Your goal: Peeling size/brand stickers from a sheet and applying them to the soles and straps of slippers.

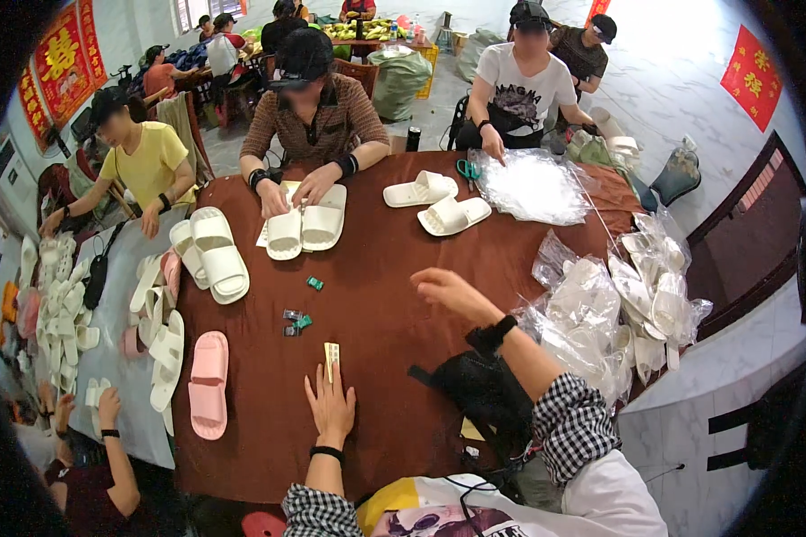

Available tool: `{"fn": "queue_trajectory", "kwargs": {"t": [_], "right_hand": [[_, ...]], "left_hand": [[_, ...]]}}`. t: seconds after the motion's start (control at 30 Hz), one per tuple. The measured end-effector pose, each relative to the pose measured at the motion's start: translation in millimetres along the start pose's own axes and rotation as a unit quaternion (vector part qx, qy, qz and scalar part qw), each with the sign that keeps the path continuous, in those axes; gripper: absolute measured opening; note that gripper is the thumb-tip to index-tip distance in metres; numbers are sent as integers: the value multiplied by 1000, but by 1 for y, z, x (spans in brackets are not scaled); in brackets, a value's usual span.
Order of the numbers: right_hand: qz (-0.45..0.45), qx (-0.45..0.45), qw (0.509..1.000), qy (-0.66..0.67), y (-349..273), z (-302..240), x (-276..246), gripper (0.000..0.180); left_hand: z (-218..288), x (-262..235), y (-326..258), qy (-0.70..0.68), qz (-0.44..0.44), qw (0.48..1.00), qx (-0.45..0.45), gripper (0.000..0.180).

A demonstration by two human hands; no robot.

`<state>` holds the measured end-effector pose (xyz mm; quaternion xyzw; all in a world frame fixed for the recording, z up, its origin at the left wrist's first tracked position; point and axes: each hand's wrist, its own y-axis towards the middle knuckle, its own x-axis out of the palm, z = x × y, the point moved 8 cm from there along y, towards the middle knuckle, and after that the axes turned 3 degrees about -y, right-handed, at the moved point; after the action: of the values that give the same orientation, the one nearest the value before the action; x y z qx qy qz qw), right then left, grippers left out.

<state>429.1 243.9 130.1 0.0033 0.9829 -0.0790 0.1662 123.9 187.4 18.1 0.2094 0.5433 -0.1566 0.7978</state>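
My left hand lies flat on the brown tablecloth with its fingers spread. Its fingertips touch a small pale-yellow printed slip. My right hand reaches over the middle of the table, fingers loosely stretched and nothing visible in them. Beyond it, a pair of white slippers rests near the far edge. To the left of my left hand is a pair of pink slippers. Small green packets and dark little pieces lie ahead of that hand.
Opposite, a co-worker's hands handle white slippers. More white slippers sit at the left. Clear plastic bags and green-handled scissors are far right; bagged slippers pile up beside my right arm, near a black bag.
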Motion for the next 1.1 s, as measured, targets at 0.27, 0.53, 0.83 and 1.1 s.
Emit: {"fn": "queue_trajectory", "kwargs": {"t": [0.27, 0.53, 0.83, 1.1], "right_hand": [[289, 119, 949, 45, 108, 111, -112, 55], [237, 130, 962, -33, 168, 185, -147, 81], [-120, 184, 970, -103, 56, 96, 51, 44], [-60, 121, 985, 103, -51, -7, 57, 35]], "left_hand": [[-5, -7, -2, -7, -45, 998, -36, 71], [-5, -3, 0, -3, -71, 996, -47, 69], [-7, -14, -5, -22, -1, 999, -33, 68], [-41, -8, -2, -312, 59, 943, -100, 57]]}}
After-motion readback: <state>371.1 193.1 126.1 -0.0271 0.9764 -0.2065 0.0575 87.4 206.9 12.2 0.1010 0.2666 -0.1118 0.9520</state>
